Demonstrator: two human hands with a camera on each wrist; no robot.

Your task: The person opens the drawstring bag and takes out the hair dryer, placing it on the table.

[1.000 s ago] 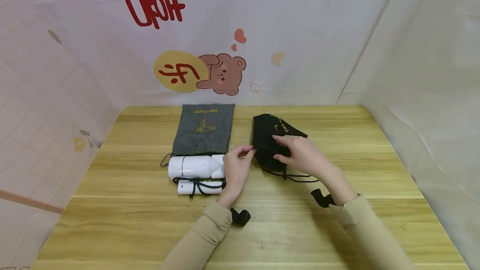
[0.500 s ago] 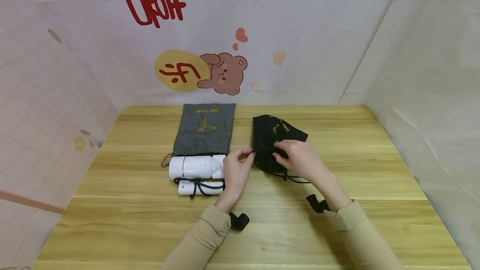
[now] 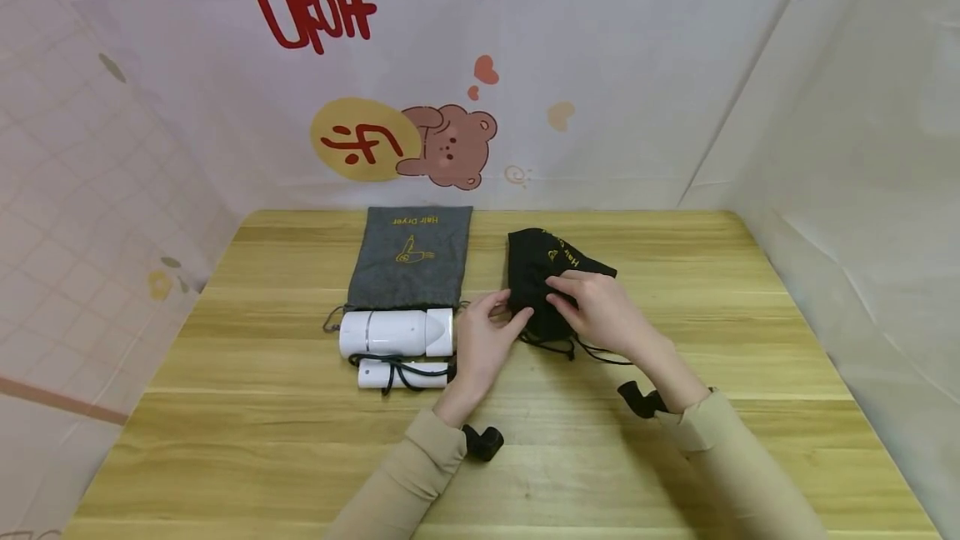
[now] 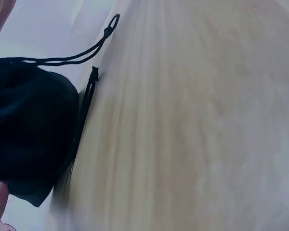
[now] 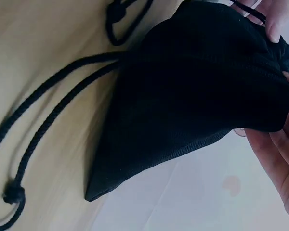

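A black drawstring bag point(image 3: 534, 277) with gold lettering lies bunched on the table, right of centre, and has something bulky in it that cannot be seen. At its left edge, my left hand point(image 3: 480, 344) holds the cloth with thumb and fingers a little apart. My right hand point(image 3: 607, 312) pinches the upper cloth near the middle. Black cords point(image 5: 70, 91) trail from the bag in the right wrist view. In the left wrist view, dark cloth point(image 4: 29, 115) sits at the left, with only fingertips showing beside it.
A white hair dryer point(image 3: 397, 333) with a black cord point(image 3: 401, 369) round its folded handle lies left of my left hand. Behind it is a flat grey drawstring bag point(image 3: 411, 269) marked Hair Dryer. White printed sheets point(image 3: 600, 65) enclose the wooden table point(image 3: 300, 448).
My left thumb and index finger have spread from a tight pinch at the bag's edge and moved slightly right. My right fingers have drawn closer together on the cloth. The bag stays put.
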